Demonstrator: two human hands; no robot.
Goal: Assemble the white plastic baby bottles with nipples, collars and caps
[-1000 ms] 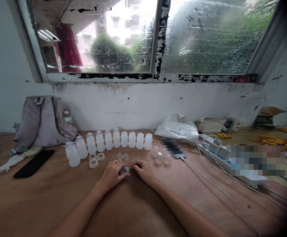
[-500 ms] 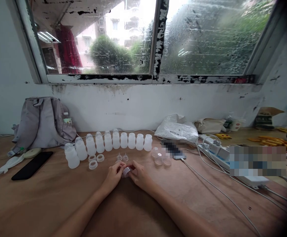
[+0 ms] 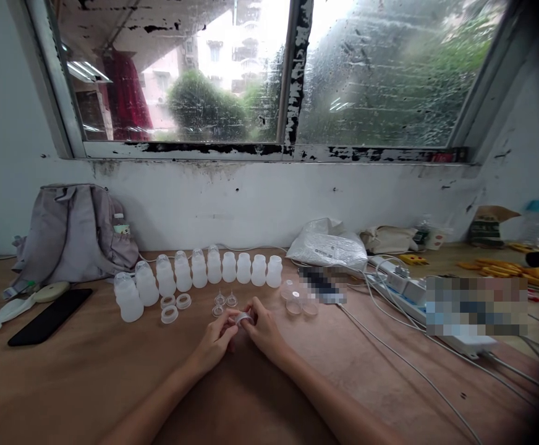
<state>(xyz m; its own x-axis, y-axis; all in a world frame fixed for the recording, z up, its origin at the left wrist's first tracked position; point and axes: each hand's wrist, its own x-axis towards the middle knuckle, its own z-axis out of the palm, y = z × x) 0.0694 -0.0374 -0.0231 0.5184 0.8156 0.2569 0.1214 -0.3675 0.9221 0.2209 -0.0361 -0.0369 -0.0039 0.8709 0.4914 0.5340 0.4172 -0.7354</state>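
Observation:
A translucent collar ring (image 3: 243,317) is tilted up between my two hands, low over the table. My right hand (image 3: 263,329) grips it, with fingertips at its opening. From the other side my left hand (image 3: 216,339) pinches its edge between thumb and fingers. Whether a nipple sits inside the ring is hidden by the fingers. Just beyond my hands stand three clear bottle nipples (image 3: 231,300). To their left lie three more rings (image 3: 169,314). Several clear round caps (image 3: 293,307) rest to the right of my right hand.
A curved row of frosted baby bottles (image 3: 229,268) stands behind, several with clear caps. Left are a black phone (image 3: 50,317) and a grey backpack (image 3: 81,232). Right are a plastic bag (image 3: 329,244), a phone on a cable (image 3: 320,285) and a white power strip (image 3: 471,340).
The ring has turned up on its side and both hands now grip it; my right hand was beside it before. The view has shifted slightly.

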